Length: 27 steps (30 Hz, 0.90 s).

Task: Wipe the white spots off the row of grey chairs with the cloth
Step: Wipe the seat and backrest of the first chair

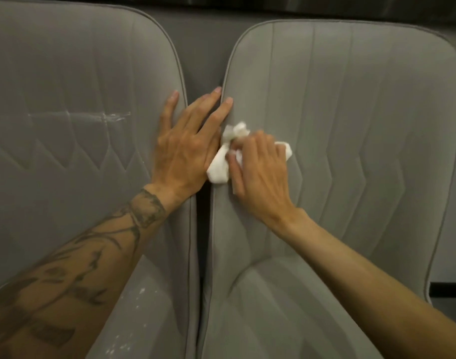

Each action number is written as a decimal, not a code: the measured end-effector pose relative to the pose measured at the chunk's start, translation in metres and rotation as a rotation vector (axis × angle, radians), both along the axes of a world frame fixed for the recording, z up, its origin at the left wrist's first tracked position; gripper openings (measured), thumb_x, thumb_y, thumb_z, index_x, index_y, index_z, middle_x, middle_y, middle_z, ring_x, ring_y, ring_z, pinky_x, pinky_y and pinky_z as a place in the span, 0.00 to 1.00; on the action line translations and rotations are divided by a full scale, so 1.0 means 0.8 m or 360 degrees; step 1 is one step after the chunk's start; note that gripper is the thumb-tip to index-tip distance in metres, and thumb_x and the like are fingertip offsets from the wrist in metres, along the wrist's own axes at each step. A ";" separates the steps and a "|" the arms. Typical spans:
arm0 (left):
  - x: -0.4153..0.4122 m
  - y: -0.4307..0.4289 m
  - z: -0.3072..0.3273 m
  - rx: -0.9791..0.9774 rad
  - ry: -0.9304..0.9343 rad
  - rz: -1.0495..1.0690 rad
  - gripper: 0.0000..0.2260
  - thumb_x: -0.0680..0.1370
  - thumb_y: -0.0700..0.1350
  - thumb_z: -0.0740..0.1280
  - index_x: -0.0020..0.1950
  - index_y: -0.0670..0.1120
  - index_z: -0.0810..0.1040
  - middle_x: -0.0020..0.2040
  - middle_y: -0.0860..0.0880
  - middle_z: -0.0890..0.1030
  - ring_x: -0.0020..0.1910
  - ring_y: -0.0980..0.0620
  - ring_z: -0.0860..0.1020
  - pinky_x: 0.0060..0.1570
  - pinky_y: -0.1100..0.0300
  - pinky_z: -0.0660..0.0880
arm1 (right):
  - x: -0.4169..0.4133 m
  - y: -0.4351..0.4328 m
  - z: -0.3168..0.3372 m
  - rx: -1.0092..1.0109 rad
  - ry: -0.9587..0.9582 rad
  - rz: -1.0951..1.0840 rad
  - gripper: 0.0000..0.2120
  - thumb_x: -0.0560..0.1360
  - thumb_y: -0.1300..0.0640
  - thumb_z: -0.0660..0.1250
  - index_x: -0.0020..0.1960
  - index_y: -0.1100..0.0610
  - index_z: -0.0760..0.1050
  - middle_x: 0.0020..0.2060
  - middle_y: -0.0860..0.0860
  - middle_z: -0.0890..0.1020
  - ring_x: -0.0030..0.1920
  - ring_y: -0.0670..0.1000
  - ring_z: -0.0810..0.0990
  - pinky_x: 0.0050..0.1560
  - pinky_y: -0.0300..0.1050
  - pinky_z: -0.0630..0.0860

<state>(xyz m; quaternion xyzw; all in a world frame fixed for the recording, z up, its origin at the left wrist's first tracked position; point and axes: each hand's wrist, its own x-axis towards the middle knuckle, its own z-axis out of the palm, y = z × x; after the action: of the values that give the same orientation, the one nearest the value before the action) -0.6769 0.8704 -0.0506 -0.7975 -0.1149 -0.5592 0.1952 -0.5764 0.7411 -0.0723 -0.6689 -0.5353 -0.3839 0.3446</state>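
Our left hand point(185, 143), fingers spread flat, braces across the gap between two grey quilted fabric chairs point(351, 112), steadying them. Our right hand point(260, 174), fingers curled, clamps the crumpled white cloth point(217, 168) against the right chair's left edge.

A flat grey surface point(203, 40) stands at the back, a dark strip point(325, 6) along its top (too dim to identify)
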 end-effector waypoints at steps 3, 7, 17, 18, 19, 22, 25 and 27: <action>0.000 0.001 0.000 0.0000 -0.0003 -0.0010 0.19 0.88 0.45 0.58 0.78 0.45 0.73 0.77 0.46 0.74 0.74 0.49 0.75 0.80 0.40 0.58 | -0.015 -0.001 -0.022 0.0027 0.0104 0.0066 0.07 0.82 0.54 0.61 0.52 0.58 0.73 0.46 0.55 0.74 0.45 0.56 0.71 0.47 0.56 0.71; -0.002 -0.003 0.002 -0.0057 0.0034 -0.0008 0.20 0.87 0.43 0.58 0.79 0.47 0.71 0.78 0.47 0.72 0.75 0.49 0.74 0.81 0.40 0.56 | -0.030 -0.040 -0.071 -0.0272 -0.0108 0.0236 0.08 0.82 0.54 0.61 0.50 0.58 0.74 0.46 0.55 0.75 0.45 0.58 0.74 0.46 0.52 0.68; -0.003 -0.003 0.002 -0.0038 0.0033 0.0030 0.20 0.87 0.43 0.59 0.79 0.47 0.72 0.79 0.47 0.72 0.75 0.49 0.74 0.80 0.39 0.58 | -0.049 -0.048 -0.105 -0.0404 -0.0170 0.0258 0.08 0.83 0.52 0.60 0.52 0.57 0.73 0.46 0.54 0.75 0.44 0.57 0.72 0.45 0.53 0.69; -0.002 -0.004 0.002 -0.0040 0.0029 0.0028 0.20 0.87 0.43 0.59 0.79 0.47 0.72 0.78 0.47 0.72 0.75 0.49 0.74 0.80 0.39 0.58 | -0.041 -0.042 -0.094 -0.0376 -0.0183 0.0232 0.08 0.83 0.53 0.60 0.51 0.57 0.73 0.45 0.54 0.75 0.44 0.57 0.72 0.45 0.53 0.68; -0.001 -0.005 0.002 -0.0040 0.0021 0.0020 0.20 0.86 0.43 0.59 0.79 0.47 0.72 0.78 0.47 0.73 0.75 0.49 0.74 0.80 0.40 0.58 | -0.033 -0.032 -0.079 -0.0295 -0.0145 0.0185 0.08 0.82 0.53 0.60 0.51 0.57 0.73 0.45 0.54 0.74 0.44 0.56 0.72 0.45 0.52 0.68; 0.001 -0.003 0.000 -0.0029 0.0011 0.0022 0.20 0.86 0.42 0.59 0.79 0.47 0.72 0.78 0.47 0.73 0.74 0.49 0.74 0.80 0.40 0.58 | -0.033 -0.011 -0.062 -0.0065 0.0036 0.0086 0.07 0.82 0.52 0.60 0.52 0.56 0.71 0.46 0.53 0.72 0.44 0.55 0.71 0.47 0.51 0.67; 0.000 -0.001 0.000 -0.0022 0.0038 0.0044 0.20 0.87 0.44 0.57 0.80 0.47 0.71 0.79 0.47 0.72 0.75 0.49 0.74 0.80 0.40 0.57 | -0.052 -0.030 -0.107 -0.0230 -0.0086 0.0220 0.07 0.83 0.52 0.60 0.53 0.55 0.70 0.47 0.54 0.73 0.44 0.56 0.71 0.45 0.54 0.70; 0.000 0.000 0.000 -0.0015 0.0049 0.0049 0.20 0.87 0.44 0.57 0.80 0.47 0.70 0.79 0.47 0.72 0.75 0.49 0.74 0.80 0.39 0.57 | -0.048 -0.043 -0.117 -0.0338 -0.0204 0.0301 0.07 0.83 0.52 0.60 0.52 0.55 0.70 0.45 0.54 0.75 0.43 0.55 0.71 0.44 0.55 0.70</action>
<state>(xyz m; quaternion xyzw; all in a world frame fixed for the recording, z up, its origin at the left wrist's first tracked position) -0.6772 0.8703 -0.0502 -0.8050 -0.1269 -0.5432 0.2018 -0.6151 0.7068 -0.1659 -0.6222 -0.6544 -0.3329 0.2717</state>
